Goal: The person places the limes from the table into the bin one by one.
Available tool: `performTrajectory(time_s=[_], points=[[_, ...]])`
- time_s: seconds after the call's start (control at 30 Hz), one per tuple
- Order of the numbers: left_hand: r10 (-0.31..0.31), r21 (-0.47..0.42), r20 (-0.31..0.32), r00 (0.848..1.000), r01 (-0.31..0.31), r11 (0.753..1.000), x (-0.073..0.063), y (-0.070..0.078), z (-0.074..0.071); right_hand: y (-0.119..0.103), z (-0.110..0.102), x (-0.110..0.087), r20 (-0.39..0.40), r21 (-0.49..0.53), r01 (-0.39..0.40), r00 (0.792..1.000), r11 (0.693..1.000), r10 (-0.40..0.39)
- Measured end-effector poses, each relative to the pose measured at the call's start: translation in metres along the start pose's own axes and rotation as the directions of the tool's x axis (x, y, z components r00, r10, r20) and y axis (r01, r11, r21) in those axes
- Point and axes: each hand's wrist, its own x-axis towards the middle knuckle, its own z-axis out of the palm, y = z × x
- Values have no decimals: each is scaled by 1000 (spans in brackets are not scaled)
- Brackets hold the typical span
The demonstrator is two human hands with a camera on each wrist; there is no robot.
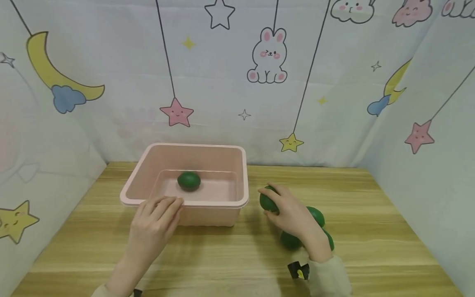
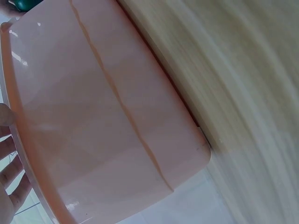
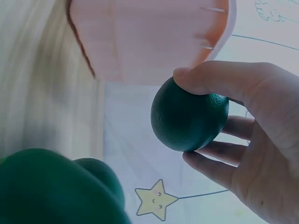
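Note:
My right hand holds a dark green avocado between thumb and fingers, above the table to the right of the pink plastic bin. Its dimpled skin shows close up in the right wrist view, with the thumb across one side. My left hand grips the bin's near rim at its left part, the fingers bent over the edge. Seen from the left wrist, the thumb lies at the rim and the fingertips pass behind it. Another avocado lies on the bin's floor.
Several more avocados lie grouped under my right forearm, partly hidden by it. The wood-grain table is bounded by white cloth walls printed with stars, moons and a rabbit. The bin stands near the back wall.

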Motion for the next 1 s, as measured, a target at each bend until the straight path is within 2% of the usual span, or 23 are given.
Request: performTrajectory(time_s=[0.23, 0.57, 1.0], points=[[-1, 1, -3, 1000, 1, 1000, 1, -1, 1, -2, -9, 9, -15, -5, 13, 1000, 1000, -13], [4, 2, -22, 1000, -4, 1000, 1, -2, 0, -7, -22, 20, -32, -40, 76, 997, 996, -77], [3, -8, -12, 1000, -3, 1000, 1, -1, -1, -12, -39, 30, -61, -46, 108, 992, 993, -111]])
